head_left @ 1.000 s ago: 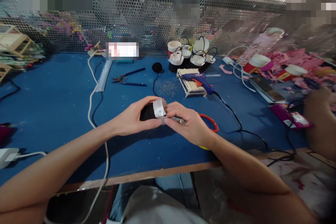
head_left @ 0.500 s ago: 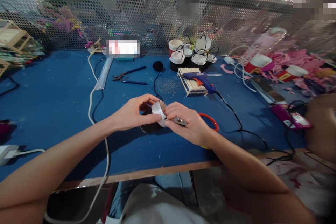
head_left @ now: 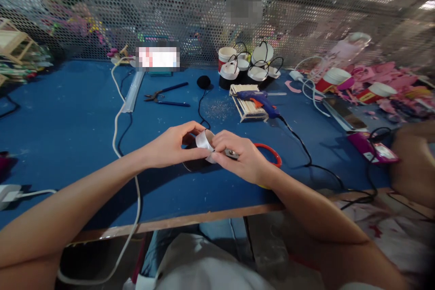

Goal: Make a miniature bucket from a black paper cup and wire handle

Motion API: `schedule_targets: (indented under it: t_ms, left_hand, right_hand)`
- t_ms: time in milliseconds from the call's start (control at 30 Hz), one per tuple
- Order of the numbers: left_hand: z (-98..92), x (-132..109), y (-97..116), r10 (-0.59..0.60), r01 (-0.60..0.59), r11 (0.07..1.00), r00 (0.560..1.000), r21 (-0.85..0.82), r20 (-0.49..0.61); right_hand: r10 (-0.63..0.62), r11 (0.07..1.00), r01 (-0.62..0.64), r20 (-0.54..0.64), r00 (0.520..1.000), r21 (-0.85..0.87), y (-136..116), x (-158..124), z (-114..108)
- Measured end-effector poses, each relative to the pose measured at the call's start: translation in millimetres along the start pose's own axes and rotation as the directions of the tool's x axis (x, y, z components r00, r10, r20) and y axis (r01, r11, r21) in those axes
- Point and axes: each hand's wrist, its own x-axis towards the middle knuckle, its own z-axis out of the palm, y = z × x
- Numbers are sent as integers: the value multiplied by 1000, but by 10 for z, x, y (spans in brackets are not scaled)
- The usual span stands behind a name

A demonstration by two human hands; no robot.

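My left hand [head_left: 171, 147] is closed round a small black cup [head_left: 192, 163] with a white band [head_left: 204, 141], held just above the blue table [head_left: 68, 127]. The fingers of my right hand [head_left: 239, 158] pinch the white band at the cup's top, and scissors with red handles [head_left: 270, 154] sit in the same hand, their metal pivot showing by the knuckles. Both hands meet at the middle of the table, near its front edge.
A blue glue gun [head_left: 260, 99] lies on a stack of wooden sticks [head_left: 246, 106], its black cord trailing right. Behind stand several black-and-white cups [head_left: 248, 70]. Blue-handled pliers [head_left: 165, 97], a white cable [head_left: 117, 118] and a pink clutter [head_left: 374, 86] lie around. Another person's arm [head_left: 413, 158] is at right.
The cup has tipped from lying sideways in my left hand to a more upright tilt, with the white band peeled up at its top. Both hands stayed in place.
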Motion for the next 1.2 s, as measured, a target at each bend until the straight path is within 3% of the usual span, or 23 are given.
schedule_targets:
  t_ms: [233,467,733,967,1200]
  left_hand:
    - [-13,16,-8,39,-35,993,999,-109,38]
    - [31,-4,-18,18,-17,1000,1000,14,-23]
    - [-11,17,-35,72,-62,992,994,-114,86]
    - [139,34,-102,9,-13,994,999,-104,-36]
    - [145,28,-117,30,-33,994,999,-105,-29]
  right_hand:
    - [59,998,-58,-45,997,38,-26,-1,-14]
    - [130,991,-129,-63,990,15,6,-12,36]
    - [201,980,-198,-118,973,30,20,-43,21]
    - [216,976,-214,-97,971,33,18,-41,48]
    - [252,965,-247,-42,967,86,12,-25,0]
